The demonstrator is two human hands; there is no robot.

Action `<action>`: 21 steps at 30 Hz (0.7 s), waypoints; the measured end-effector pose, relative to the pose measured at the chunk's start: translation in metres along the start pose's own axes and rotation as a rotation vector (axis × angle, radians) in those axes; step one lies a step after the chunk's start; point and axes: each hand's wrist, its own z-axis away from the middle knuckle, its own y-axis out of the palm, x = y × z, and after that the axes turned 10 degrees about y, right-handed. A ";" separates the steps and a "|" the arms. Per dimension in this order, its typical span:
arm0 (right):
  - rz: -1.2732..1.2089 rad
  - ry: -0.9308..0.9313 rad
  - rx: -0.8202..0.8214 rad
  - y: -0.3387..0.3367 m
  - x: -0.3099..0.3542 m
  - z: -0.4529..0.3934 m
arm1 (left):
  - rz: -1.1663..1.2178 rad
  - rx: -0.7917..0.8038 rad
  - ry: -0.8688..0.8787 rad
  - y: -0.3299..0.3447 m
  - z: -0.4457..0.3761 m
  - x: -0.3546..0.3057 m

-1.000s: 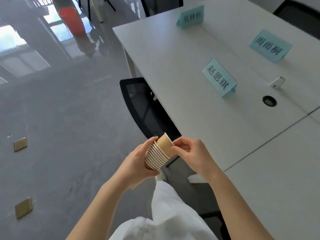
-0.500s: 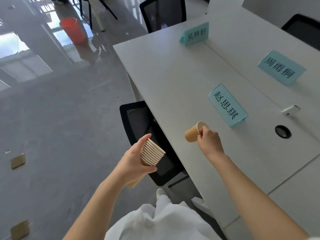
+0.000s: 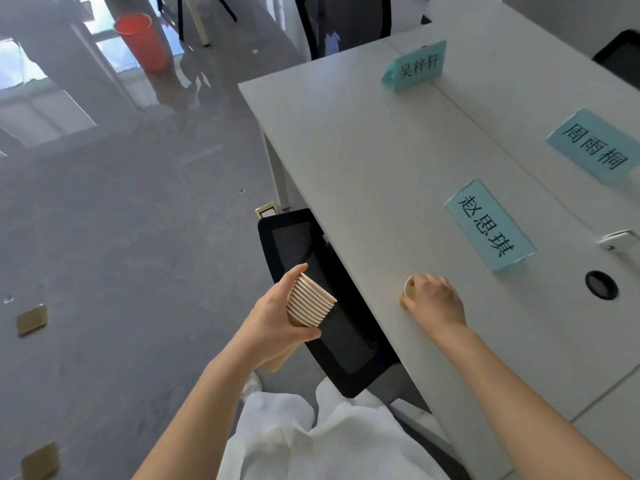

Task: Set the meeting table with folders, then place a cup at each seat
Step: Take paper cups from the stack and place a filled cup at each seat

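Note:
My right hand point(image 3: 434, 301) grips a single brown paper cup point(image 3: 407, 292) that stands on the white meeting table point(image 3: 363, 174), just in front of the nearest blue name card point(image 3: 488, 225). Most of the cup is hidden under my fingers. My left hand point(image 3: 277, 315) holds a stack of nested brown paper cups point(image 3: 309, 301) off the table's left edge, above a black mesh chair point(image 3: 322, 299). No folders are in view.
Two more blue name cards point(image 3: 414, 65) point(image 3: 594, 145) stand farther along the table. A round cable grommet point(image 3: 601, 284) and a small metal piece point(image 3: 620, 237) lie at the right. Another black chair point(image 3: 343, 22) and an orange bucket point(image 3: 142, 39) stand beyond. Brass floor sockets point(image 3: 32, 319) dot the grey floor.
My right hand pulled one cup off the stack, carried it right over the table and lowered it onto the surface by the near name card. My left hand kept the stack.

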 end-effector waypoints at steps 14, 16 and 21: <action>-0.892 -0.181 0.376 -0.064 0.263 0.045 | -0.103 0.116 0.080 -0.162 -0.029 0.089; -0.906 -0.210 0.447 -0.060 0.294 0.044 | -0.096 0.134 0.086 -0.183 -0.032 0.103; -0.882 -0.241 0.479 -0.056 0.352 0.029 | -0.138 0.150 0.103 -0.237 -0.048 0.132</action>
